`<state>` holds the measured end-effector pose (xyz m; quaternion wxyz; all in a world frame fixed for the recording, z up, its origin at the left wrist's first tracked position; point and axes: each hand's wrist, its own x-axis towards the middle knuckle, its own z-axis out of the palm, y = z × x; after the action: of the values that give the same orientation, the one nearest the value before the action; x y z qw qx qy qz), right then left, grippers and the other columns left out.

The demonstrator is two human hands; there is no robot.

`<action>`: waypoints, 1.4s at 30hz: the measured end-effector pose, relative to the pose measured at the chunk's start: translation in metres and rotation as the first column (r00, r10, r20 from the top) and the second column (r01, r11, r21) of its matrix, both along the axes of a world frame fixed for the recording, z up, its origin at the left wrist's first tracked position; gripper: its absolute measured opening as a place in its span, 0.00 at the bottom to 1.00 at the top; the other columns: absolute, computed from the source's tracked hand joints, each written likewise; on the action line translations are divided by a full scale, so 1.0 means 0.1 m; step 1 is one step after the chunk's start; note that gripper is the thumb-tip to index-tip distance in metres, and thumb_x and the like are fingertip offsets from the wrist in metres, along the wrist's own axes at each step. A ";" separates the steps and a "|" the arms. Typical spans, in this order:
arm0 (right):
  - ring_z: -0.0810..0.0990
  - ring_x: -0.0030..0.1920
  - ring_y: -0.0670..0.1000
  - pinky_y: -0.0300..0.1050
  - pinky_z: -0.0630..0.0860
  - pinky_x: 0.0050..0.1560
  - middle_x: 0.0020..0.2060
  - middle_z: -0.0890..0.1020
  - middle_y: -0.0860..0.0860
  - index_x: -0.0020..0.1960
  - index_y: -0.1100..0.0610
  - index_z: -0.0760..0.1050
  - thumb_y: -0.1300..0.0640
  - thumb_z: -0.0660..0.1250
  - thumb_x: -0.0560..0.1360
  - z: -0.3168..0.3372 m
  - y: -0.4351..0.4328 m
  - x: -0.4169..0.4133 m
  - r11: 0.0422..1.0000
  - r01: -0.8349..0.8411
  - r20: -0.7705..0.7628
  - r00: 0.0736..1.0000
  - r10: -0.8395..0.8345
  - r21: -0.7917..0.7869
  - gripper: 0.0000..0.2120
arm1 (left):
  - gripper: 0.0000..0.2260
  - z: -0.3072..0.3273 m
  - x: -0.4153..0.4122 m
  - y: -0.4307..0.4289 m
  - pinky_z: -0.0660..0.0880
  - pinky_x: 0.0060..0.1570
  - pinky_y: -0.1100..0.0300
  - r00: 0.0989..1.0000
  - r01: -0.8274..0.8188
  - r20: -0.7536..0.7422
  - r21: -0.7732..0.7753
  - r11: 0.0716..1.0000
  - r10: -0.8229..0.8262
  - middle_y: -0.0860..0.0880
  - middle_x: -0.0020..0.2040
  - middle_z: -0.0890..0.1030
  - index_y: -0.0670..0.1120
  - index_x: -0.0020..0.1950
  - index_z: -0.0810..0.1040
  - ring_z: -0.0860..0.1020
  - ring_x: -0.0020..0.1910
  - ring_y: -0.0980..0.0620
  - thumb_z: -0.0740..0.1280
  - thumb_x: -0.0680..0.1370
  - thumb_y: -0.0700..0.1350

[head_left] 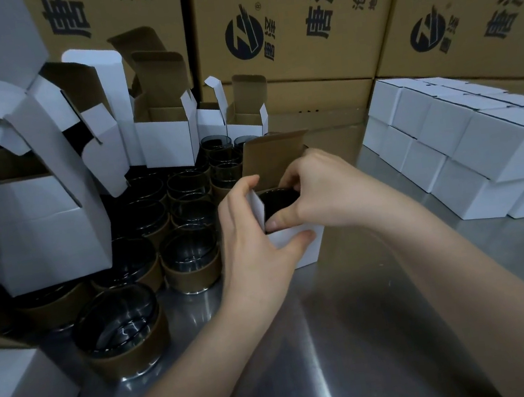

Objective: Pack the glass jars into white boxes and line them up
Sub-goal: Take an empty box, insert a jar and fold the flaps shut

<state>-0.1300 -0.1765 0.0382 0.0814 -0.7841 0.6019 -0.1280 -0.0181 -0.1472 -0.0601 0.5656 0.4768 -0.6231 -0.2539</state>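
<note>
Head view: a small white cardboard box (297, 247) with a brown inside stands on a brushed steel table (341, 338), its lid flap upright. A dark smoked-glass jar (279, 200) sits in it, round rim just below the opening. The left hand (252, 233) grips the box, thumb on the front wall, fingers round the left side flap. The right hand (317, 194) holds the jar's rim, thumb on the near edge, fingers curled over the far side. To the left stand loose jars (191, 258), each banded in brown paper, with open white boxes (165, 141) behind. Closed white boxes (469, 152) are stacked in rows at right, before printed brown corrugated cartons (301, 58).
</note>
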 end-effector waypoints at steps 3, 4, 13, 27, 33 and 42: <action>0.69 0.40 0.48 0.40 0.60 0.30 0.40 0.70 0.51 0.39 0.54 0.75 0.40 0.79 0.62 0.03 -0.02 0.02 1.000 0.009 -0.032 0.999 -0.008 0.021 0.21 | 0.41 -0.02 0.01 -0.02 0.62 0.53 0.83 1.000 0.000 0.003 0.000 1.000 0.000 0.57 0.69 0.64 0.61 0.70 0.60 0.62 0.65 0.66 0.80 0.66 0.46; 0.69 0.40 0.48 0.40 0.60 0.30 0.39 0.70 0.50 0.37 0.53 0.74 0.40 0.79 0.62 0.04 -0.02 0.02 0.999 0.014 -0.039 0.999 -0.013 0.035 0.21 | 0.41 -0.02 0.01 -0.02 0.61 0.52 0.84 1.000 -0.001 0.005 -0.003 1.000 0.001 0.57 0.69 0.64 0.61 0.70 0.60 0.62 0.65 0.67 0.80 0.66 0.46; 0.67 0.32 0.50 0.43 0.61 0.28 0.34 0.66 0.50 0.33 0.56 0.66 0.42 0.79 0.64 0.16 -0.04 0.12 0.981 0.060 -0.183 0.983 -0.026 0.182 0.26 | 0.40 -0.02 0.02 -0.02 0.58 0.53 0.86 1.000 0.000 0.011 -0.003 1.000 0.000 0.59 0.67 0.63 0.63 0.69 0.60 0.62 0.62 0.71 0.80 0.67 0.45; 0.78 0.45 0.50 0.44 0.76 0.38 0.46 0.79 0.52 0.55 0.59 0.79 0.43 0.78 0.65 0.16 -0.02 0.07 0.987 0.029 -0.057 0.998 -0.021 0.158 0.26 | 0.37 0.05 0.03 0.02 0.61 0.52 0.82 0.999 0.005 0.036 0.024 1.000 -0.006 0.60 0.67 0.61 0.60 0.71 0.62 0.61 0.62 0.68 0.79 0.68 0.46; 0.80 0.42 0.44 0.35 0.77 0.44 0.42 0.83 0.46 0.44 0.46 0.81 0.67 0.70 0.73 0.11 0.03 -0.27 0.999 -0.046 0.633 0.773 0.048 -0.020 0.14 | 0.34 0.08 0.04 0.05 0.56 0.57 0.85 0.999 0.013 0.048 0.021 1.000 -0.014 0.58 0.67 0.61 0.57 0.70 0.65 0.62 0.63 0.68 0.78 0.70 0.44; 0.84 0.49 0.49 0.40 0.78 0.45 0.55 0.82 0.58 0.59 0.57 0.77 0.74 0.64 0.74 -0.27 -0.16 -0.51 0.965 -0.177 0.930 0.347 -0.121 0.192 0.18 | 0.20 0.13 0.02 0.09 0.58 0.68 0.70 0.996 0.087 -0.007 0.092 0.992 -0.087 0.57 0.70 0.60 0.58 0.64 0.74 0.62 0.69 0.64 0.74 0.73 0.49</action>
<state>-0.1808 -0.1926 0.0109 0.5143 -0.5621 0.4444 -0.4713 -0.0159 -0.1382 -0.0472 0.5323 0.4745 -0.6301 -0.3074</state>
